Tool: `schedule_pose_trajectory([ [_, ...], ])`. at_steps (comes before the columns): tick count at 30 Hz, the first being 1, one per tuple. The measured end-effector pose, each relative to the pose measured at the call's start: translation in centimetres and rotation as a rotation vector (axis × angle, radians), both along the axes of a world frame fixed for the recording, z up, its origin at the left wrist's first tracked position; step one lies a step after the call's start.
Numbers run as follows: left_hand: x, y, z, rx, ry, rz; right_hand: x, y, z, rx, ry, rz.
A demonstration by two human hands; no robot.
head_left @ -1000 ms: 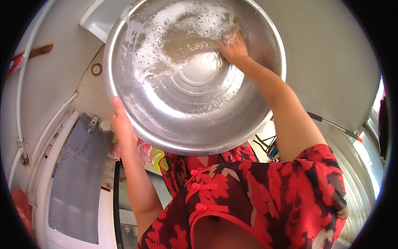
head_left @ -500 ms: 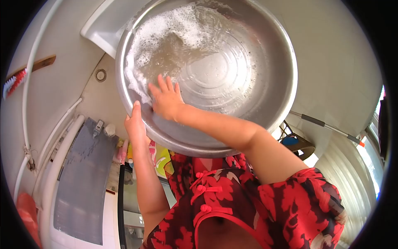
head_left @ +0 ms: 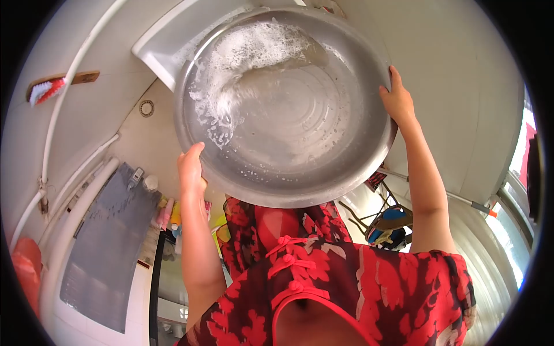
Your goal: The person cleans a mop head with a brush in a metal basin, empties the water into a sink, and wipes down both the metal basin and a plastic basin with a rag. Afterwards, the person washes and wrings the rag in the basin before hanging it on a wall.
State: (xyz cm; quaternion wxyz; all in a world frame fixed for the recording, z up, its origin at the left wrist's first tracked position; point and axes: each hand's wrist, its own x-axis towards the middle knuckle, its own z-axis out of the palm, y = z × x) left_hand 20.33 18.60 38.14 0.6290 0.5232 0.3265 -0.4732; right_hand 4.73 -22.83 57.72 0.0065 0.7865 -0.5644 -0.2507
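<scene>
Sink: a white sink (head_left: 151, 47) sits at the upper left, largely covered by the basin; whether the two touch cannot be told.
Wall side: a brush (head_left: 49, 90) with red and white bristles hangs on the left, a white pipe (head_left: 54, 124) passing in front of it. A round drain cover (head_left: 146, 108) shows between brush and basin.
Lower left: a dark grey board (head_left: 109, 248) lies near a red bag-like thing (head_left: 26, 271). Pink and yellow bottles (head_left: 175, 215) crowd beside the left forearm, which blocks part of the view there.
Right side: a pole (head_left: 467, 200) with an orange tip runs behind the right forearm toward the window (head_left: 522, 173). A jumble with something blue (head_left: 389, 225) lies below the basin, too cluttered to make out.
Basin: the big metal basin (head_left: 288, 189) is in front of the person, above the lap, tilted away.
Inside: cloudy water (head_left: 314, 56) and white foam (head_left: 254, 43) gather at the far and left part; drops dot the near wall.
Left hand: the left hand (head_left: 191, 168) grips the rim at lower left, thumb on top.
Right hand: the right hand (head_left: 398, 102) clasps the right rim; some fingers are hidden.
</scene>
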Motion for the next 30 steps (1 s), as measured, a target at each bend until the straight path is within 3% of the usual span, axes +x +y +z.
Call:
schedule_pose_trajectory([
  [2,0.3,0.1,-0.1,0.026,0.003,-0.01,-1.2,-1.3,-0.3,0.132,-0.513,0.025],
  [3,0.8,0.1,-0.1,0.05,0.013,-0.031,0.0,-1.1,0.6,0.137,-0.523,0.04],
  [5,2.0,-0.3,1.6,0.013,0.046,0.003,2.7,-0.3,3.8,0.415,-0.771,-0.402],
  [9,3.7,-1.4,4.5,0.02,0.109,0.065,5.6,0.1,7.5,0.389,-0.861,-0.378],
  [16,4.1,-0.8,-1.5,-0.169,0.176,-0.043,12.7,-1.1,12.7,0.422,-1.063,-0.361],
  [19,2.7,-0.3,-3.0,-0.253,0.205,-0.003,17.0,-3.0,12.0,0.475,-1.005,-0.311],
  [21,1.5,-0.1,-3.4,-0.412,0.348,0.184,20.6,-3.0,12.0,0.52,-0.969,-0.266],
  [25,-1.2,-1.3,-1.4,-0.414,0.452,0.288,24.7,0.1,13.3,0.45,-0.971,-0.102],
  [28,-3.6,-3.5,-4.0,-0.544,0.72,0.269,26.4,2.0,15.1,0.352,-0.957,0.012],
  [30,-5.8,-5.8,-4.2,-0.62,0.745,0.274,26.8,0.9,16.2,0.369,-0.888,0.039],
])
